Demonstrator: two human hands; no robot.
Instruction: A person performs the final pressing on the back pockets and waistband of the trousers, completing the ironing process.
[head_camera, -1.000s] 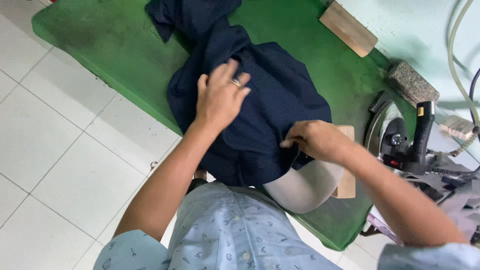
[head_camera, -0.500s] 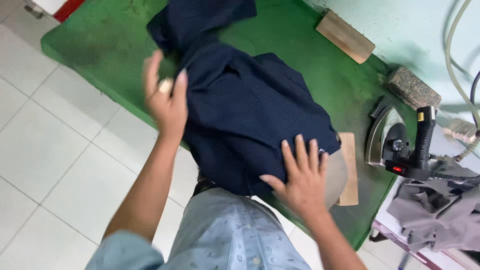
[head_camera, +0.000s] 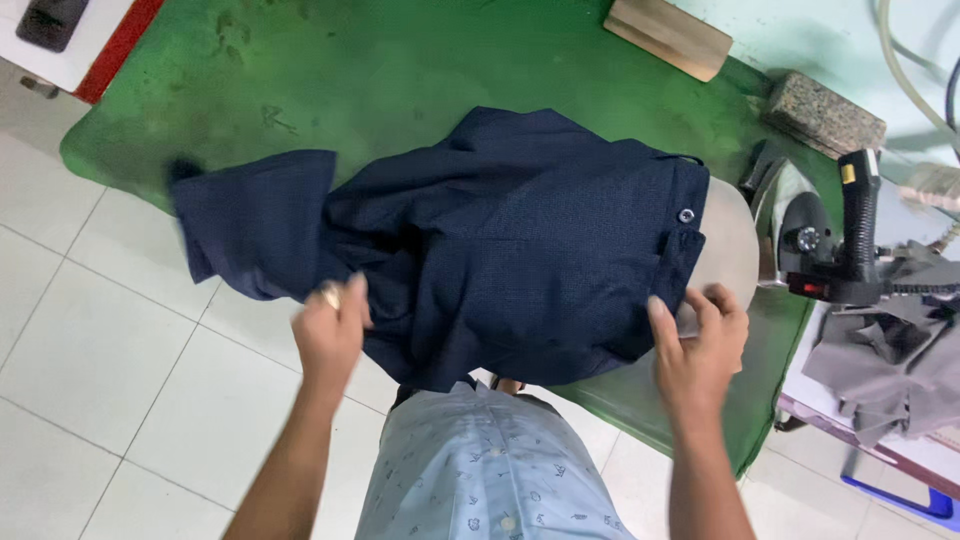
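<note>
– Where's the navy garment (head_camera: 520, 240)?
– Spread across the green ironing table (head_camera: 330, 80), waist end toward the iron (head_camera: 830, 250).
– And the hands?
– Left hand (head_camera: 330, 335) pinches its near edge; right hand (head_camera: 700, 345) grips the corner nearest the iron, fingers curled on cloth

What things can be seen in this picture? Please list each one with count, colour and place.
garment: 1, navy, spread across the board
ironing board: 1, green, centre
pressing pad: 1, grey, under the garment's right end
iron: 1, black and silver, right
wooden block: 1, tan, top
stone block: 1, speckled grey, top right
grey cloth: 1 heap, far right
left hand: on the garment's near edge, wearing a ring
right hand: at the garment's right corner
</note>
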